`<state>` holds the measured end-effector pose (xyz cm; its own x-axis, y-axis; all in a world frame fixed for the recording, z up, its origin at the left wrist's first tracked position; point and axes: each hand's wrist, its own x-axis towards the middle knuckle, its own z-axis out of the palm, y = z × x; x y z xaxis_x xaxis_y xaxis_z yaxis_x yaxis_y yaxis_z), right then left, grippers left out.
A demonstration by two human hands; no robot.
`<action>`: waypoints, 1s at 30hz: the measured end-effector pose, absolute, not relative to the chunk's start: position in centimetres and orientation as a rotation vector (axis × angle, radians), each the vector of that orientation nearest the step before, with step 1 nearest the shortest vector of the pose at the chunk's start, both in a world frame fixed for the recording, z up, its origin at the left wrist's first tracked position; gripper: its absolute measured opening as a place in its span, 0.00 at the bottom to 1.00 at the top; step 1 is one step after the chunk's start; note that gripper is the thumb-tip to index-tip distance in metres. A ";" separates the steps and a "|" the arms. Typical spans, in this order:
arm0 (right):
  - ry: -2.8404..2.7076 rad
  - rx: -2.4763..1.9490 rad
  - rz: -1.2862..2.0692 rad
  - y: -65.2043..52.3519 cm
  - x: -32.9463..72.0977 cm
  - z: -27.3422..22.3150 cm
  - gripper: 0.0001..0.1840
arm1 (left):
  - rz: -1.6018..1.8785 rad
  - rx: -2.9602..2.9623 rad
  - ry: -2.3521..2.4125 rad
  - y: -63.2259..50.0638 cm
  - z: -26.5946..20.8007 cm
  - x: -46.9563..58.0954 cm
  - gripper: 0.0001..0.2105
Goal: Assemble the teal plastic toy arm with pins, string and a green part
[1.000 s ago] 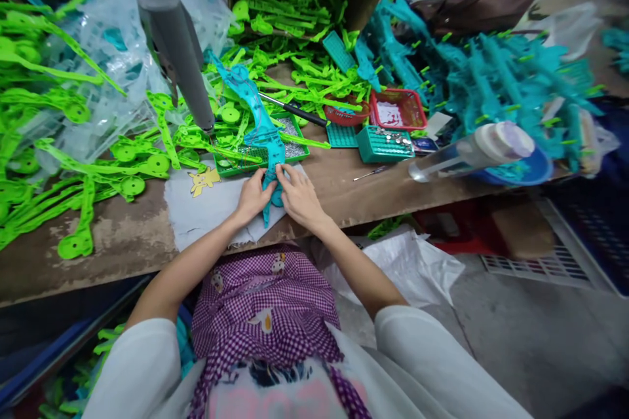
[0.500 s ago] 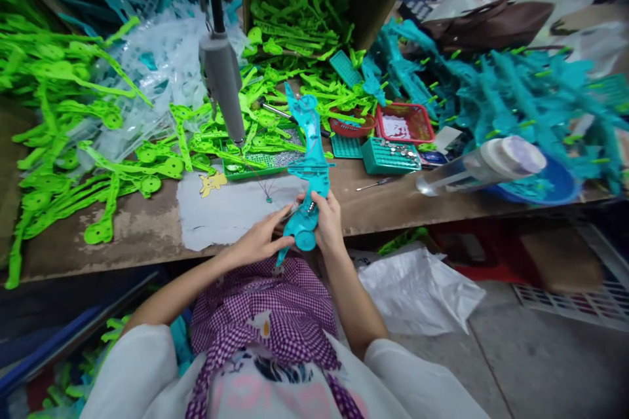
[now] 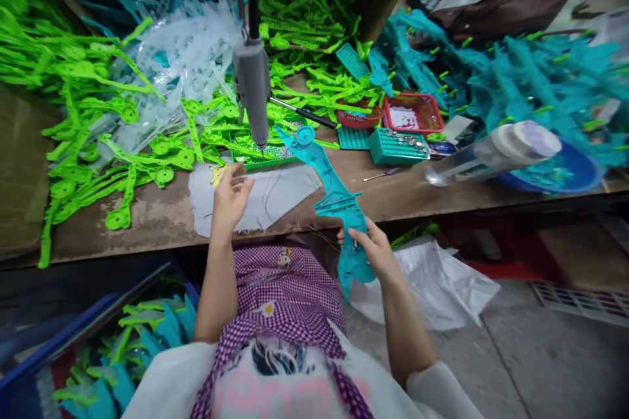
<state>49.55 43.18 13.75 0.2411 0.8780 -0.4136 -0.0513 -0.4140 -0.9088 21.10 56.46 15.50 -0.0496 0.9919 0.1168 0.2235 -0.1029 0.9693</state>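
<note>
My right hand (image 3: 376, 252) grips a teal plastic shell half (image 3: 327, 177) by its lower end. The shell is long and curved, with its ribbed inner side up and thin wires along it; its upper end tilts to the left. My left hand (image 3: 230, 200) is away from the shell, above the pale cloth (image 3: 289, 193) at the table's front edge. Nothing shows in it, and its fingers are bent with the thumb apart. Just beyond that hand hangs a grey electric screwdriver (image 3: 251, 88), its tip over a green tray (image 3: 280, 162) of small metal parts.
Lime green plastic parts (image 3: 118, 111) lie heaped at left, beside clear plastic pieces (image 3: 181, 52). At right stand a red basket (image 3: 437, 108), a teal box (image 3: 398, 154), a clear bottle (image 3: 472, 160) and a blue bowl (image 3: 590, 177). Teal shells (image 3: 531, 78) are piled behind.
My left hand has let go of the teal shell half and moved left towards the screwdriver. My right hand has carried the shell right and nearer to my body, its upper end now leaning left.
</note>
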 end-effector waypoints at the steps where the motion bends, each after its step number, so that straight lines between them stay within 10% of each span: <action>1: -0.818 -1.623 1.348 42.9 50.4 14.1 0.15 | 1.213 1.442 1.365 57.6 16.0 21.6 0.20; 12: -1.209 -1.585 1.871 46.8 54.4 15.9 0.12 | 1.026 1.217 1.349 51.7 9.7 22.2 0.42; 22: -1.828 -1.231 2.010 57.5 49.0 16.7 0.07 | 1.325 1.604 1.834 49.4 10.8 16.7 0.11; 30: -2.278 -1.526 0.607 59.2 47.1 13.0 0.17 | 1.809 0.927 1.792 46.8 10.7 14.5 0.18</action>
